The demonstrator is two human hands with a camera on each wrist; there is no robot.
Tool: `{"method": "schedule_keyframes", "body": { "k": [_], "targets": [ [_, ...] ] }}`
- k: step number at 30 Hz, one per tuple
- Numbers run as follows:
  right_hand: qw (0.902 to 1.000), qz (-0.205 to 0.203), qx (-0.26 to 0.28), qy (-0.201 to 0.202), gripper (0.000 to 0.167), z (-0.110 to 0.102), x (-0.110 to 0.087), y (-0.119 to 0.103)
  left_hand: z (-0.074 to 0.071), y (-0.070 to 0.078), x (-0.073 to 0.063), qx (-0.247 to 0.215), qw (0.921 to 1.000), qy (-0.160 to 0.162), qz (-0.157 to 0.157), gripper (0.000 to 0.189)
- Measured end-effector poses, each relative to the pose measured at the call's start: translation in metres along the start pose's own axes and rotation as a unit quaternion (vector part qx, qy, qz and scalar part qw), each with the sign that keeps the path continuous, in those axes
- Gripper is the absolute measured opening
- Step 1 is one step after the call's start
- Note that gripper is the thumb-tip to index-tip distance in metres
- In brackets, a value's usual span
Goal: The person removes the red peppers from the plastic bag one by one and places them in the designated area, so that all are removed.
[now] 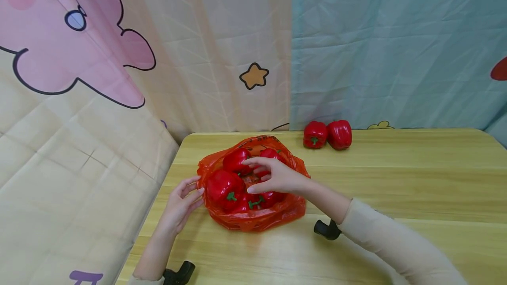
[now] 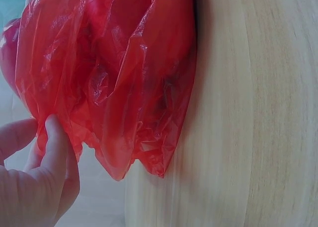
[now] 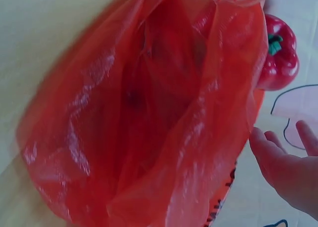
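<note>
A red plastic bag [image 1: 253, 224] stands on the table with its mouth spread wide. Several glossy red bell peppers [image 1: 223, 186] with green stems lie inside it. At the bag's left rim, my left hand [image 1: 180, 206] pinches the plastic between thumb and fingers; the left wrist view shows the thumb against the crumpled film [image 2: 114, 88]. Over the mouth hovers my right hand [image 1: 277, 178], its fingers spread and slightly bent, holding nothing. In the right wrist view that hand [image 3: 293, 177] is beside the bag's rim, near a bell pepper [image 3: 279, 53] showing above it.
Two more red bell peppers, one [image 1: 315, 134] touching the other [image 1: 339, 134], sit at the table's back edge, right of the bag. The wooden table [image 1: 416, 179] meets a printed curtain [image 1: 222, 47] behind and another cloth on the left. Black wrist mounts [image 1: 327, 230] are on both arms.
</note>
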State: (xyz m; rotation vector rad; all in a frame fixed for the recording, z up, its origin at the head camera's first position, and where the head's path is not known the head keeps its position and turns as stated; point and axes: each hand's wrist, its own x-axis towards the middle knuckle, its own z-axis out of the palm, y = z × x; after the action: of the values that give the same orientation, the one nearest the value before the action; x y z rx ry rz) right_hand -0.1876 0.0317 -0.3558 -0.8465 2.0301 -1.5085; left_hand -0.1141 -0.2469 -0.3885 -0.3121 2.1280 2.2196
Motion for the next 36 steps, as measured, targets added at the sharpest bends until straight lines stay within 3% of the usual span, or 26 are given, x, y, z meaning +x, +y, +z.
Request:
{"method": "schedule_keyframes", "body": {
  "k": [9, 20, 36],
  "targets": [
    [0.9999, 0.005, 0.011, 0.011, 0.061, 0.017, 0.006, 0.004, 0.000, 0.000, -0.001, 0.000, 1.0000, 0.003, -0.002, 0.035],
    [0.9985, 0.032, -0.003, 0.045, 0.049, 0.032, 0.015, 0.007, 0.000, -0.001, 0.000, 0.005, 1.0000, 0.007, -0.005, 0.038],
    [0.9972, 0.058, -0.003, 0.046, 0.047, 0.040, 0.021, 0.004, 0.001, 0.000, 0.000, 0.008, 0.9999, 0.008, -0.011, 0.042]
  ]
}}
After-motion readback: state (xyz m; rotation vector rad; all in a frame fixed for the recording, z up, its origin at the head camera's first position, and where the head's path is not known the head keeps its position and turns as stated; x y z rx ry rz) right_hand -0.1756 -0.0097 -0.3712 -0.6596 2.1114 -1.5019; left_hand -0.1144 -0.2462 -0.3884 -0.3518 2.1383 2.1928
